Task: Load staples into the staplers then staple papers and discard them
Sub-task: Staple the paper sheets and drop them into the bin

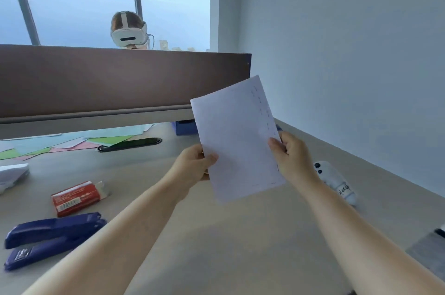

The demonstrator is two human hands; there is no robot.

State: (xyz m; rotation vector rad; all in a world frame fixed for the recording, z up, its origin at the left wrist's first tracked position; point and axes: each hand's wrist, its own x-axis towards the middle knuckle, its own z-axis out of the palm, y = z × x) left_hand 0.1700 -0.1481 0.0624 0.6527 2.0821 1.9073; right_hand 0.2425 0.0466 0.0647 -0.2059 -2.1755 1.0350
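Note:
I hold white papers upright above the desk, tilted to the left. My left hand pinches their lower left edge, and my right hand grips the right edge. Two dark blue staplers lie side by side at the lower left of the desk. Just behind them lies a red box of staples with its white end flap open.
Coloured paper sheets are spread at the back left, with a black cable slot beside them. A blue box stands behind the papers. A white controller lies at the right. A brown partition divides the desk; a person with a headset sits beyond.

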